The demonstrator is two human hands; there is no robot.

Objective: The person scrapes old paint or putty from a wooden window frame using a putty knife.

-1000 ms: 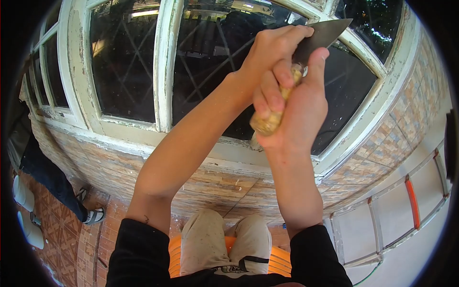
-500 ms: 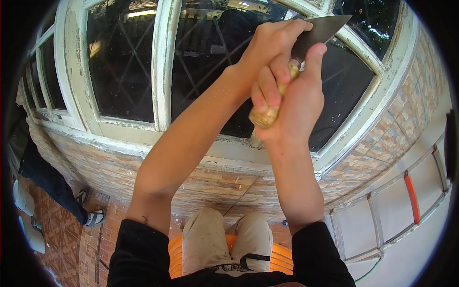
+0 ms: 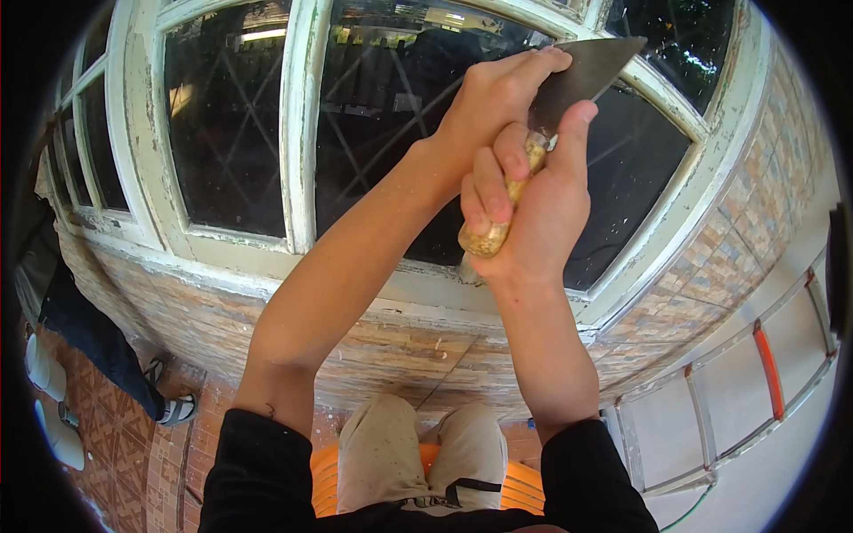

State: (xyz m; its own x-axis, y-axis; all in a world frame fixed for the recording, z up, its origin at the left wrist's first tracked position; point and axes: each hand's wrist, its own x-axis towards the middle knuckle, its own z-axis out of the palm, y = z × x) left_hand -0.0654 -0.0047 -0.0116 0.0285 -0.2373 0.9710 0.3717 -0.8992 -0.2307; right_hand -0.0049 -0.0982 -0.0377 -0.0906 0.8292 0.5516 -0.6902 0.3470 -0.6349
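My right hand is wrapped round the worn yellowish handle of a putty knife, its thumb stretched up towards the blade. The wide dark metal blade points up and to the right, over a white window bar. At the blade's left side, my left hand grips it with the fingertips on the metal; its thumb is hidden. Behind both hands stands a window frame with chipped, peeling white paint and dark glass panes. The exact contact of the blade's edge with the frame cannot be made out.
Below the window runs a stone-tiled wall. A metal ladder with one orange-red rung lies at the right. I sit on an orange chair. At the left are another person's leg and white buckets.
Both hands and the putty knife have shifted slightly down and to the left in view. The grip on the handle and blade stays the same.
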